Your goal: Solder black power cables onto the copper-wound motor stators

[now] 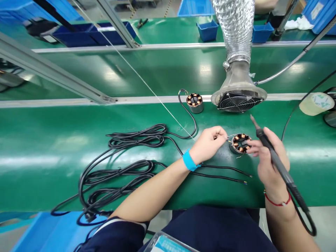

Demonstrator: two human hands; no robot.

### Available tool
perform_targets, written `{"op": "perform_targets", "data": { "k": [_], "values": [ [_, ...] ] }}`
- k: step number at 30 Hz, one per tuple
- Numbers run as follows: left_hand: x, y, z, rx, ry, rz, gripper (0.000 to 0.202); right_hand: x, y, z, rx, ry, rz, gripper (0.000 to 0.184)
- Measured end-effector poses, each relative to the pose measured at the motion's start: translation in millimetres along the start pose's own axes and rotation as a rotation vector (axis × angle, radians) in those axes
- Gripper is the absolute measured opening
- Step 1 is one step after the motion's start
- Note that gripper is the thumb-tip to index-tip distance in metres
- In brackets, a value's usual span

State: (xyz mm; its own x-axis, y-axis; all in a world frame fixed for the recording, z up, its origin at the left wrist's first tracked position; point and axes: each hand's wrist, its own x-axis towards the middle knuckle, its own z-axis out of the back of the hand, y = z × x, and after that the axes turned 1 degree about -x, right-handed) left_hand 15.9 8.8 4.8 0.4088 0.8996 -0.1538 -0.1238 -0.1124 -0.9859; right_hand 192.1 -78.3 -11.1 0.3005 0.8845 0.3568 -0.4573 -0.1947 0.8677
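My left hand, with a blue wristband, is closed in a pinch on thin wire leads beside a round motor stator with copper coils on the green bench. My right hand grips a black soldering iron, its tip pointing up and away toward the fume fan. The fingertips of that hand also touch the stator's right edge. A second stator stands farther back, with a black cable attached.
Coiled black cables lie on the green mat to the left; two loose cable ends lie near the front edge. A fume extractor fan with foil duct stands behind. Blue bins sit at the back.
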Motion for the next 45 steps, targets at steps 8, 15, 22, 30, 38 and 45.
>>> {"op": "perform_targets", "data": {
  "k": [8,15,22,30,38,45],
  "values": [
    [-4.0,-0.1,-0.4,-0.059,-0.001,0.024,0.011,-10.7,-16.9,-2.9,0.078,-0.183,0.439,0.019],
    [-2.8,-3.6,-0.4,-0.065,-0.012,0.029,0.013,-9.6,-13.0,-1.3,0.115,-0.091,0.476,0.018],
    [-3.4,-4.2,-0.9,-0.091,-0.013,0.028,0.016,-12.2,-15.0,-3.3,0.072,-0.102,0.474,0.018],
    [-2.8,-5.1,-0.9,-0.128,-0.015,0.033,0.015,-11.2,-12.4,-3.6,0.044,-0.088,0.465,0.017],
    [-2.2,-5.2,-1.0,-0.098,-0.017,0.040,0.016,-9.9,-12.9,-3.9,0.068,-0.096,0.462,0.020],
    [-1.6,-4.6,-0.7,-0.099,-0.015,0.018,0.016,-6.8,-11.3,-4.6,0.053,-0.096,0.485,0.021]
  ]
}}
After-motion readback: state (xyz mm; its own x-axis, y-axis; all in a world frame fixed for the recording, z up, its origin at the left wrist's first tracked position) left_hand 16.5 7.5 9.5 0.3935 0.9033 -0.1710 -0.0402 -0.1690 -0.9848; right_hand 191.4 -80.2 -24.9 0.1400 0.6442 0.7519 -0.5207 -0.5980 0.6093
